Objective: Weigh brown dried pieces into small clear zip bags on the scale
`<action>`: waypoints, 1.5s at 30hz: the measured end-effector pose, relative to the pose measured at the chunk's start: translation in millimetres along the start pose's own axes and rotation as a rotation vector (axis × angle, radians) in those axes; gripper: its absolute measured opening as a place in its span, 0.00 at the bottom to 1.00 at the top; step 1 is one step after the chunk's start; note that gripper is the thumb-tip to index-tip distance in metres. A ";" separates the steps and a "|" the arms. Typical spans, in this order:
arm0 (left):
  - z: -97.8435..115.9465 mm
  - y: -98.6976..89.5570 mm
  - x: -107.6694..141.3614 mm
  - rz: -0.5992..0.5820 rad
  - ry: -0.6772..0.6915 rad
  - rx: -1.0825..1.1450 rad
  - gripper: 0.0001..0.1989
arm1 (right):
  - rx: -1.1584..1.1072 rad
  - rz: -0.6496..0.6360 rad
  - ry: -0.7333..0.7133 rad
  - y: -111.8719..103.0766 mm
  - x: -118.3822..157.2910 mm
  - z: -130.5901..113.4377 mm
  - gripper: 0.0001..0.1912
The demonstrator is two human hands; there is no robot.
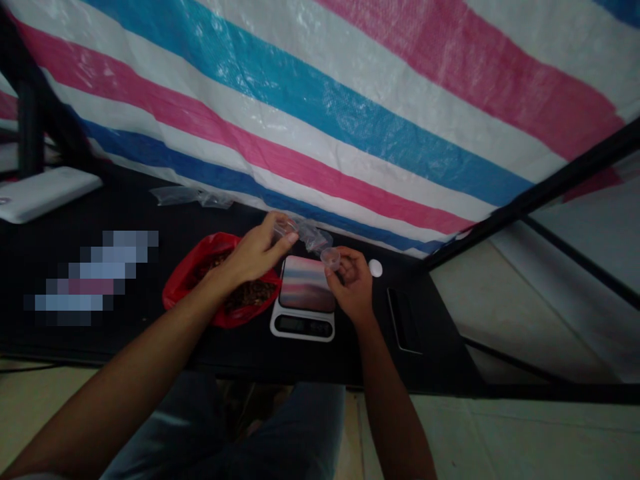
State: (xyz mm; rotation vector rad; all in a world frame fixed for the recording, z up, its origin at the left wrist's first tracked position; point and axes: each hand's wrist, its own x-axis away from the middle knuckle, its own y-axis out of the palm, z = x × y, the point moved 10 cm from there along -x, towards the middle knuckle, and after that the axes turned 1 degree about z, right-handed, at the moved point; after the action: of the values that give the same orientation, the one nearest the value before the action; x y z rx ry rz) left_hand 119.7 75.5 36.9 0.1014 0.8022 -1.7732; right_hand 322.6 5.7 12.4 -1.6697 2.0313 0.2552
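My left hand [260, 250] reaches over a red bag [175, 280] of small brown pieces, its fingers closed on a clear plastic bag [313, 235] behind the scale. In my right hand [354, 283] a small clear cup [331, 258] is pinched between thumb and fingers, over the far right corner of the scale's plate. The digital scale [303, 325] has a shiny plate and a white body, just right of the red bag. Its display digits are too faint to read.
A white round lid [375, 268] and a dark phone [404, 320] lie on the black table [310, 363] at the right. Another clear bag [190, 196] lies at the back. A white device [50, 193] is far left. A striped sheet [300, 120] hangs behind.
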 end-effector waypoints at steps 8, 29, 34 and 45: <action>-29.6 -36.9 -17.6 0.140 -0.018 -0.289 0.27 | 0.351 -0.190 -0.091 15.4 2.6 -4.7 0.18; -35.2 -14.6 -10.0 -0.001 -0.157 -0.555 0.27 | 0.538 -0.111 -0.306 16.9 7.3 -38.4 0.14; -24.2 -17.2 -6.5 -0.044 -0.175 -0.586 0.37 | 0.476 -0.291 -0.360 80.2 31.9 -68.7 0.10; -119.4 -90.0 35.9 -0.331 -0.506 -0.439 0.33 | 0.691 -0.828 -0.140 178.6 43.5 -50.4 0.11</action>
State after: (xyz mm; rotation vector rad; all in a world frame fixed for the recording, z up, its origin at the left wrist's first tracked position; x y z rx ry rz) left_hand -10.1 125.6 -28.6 -0.7792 0.8404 -1.7675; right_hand 133.0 -12.8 5.5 -1.7660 0.9929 -0.5355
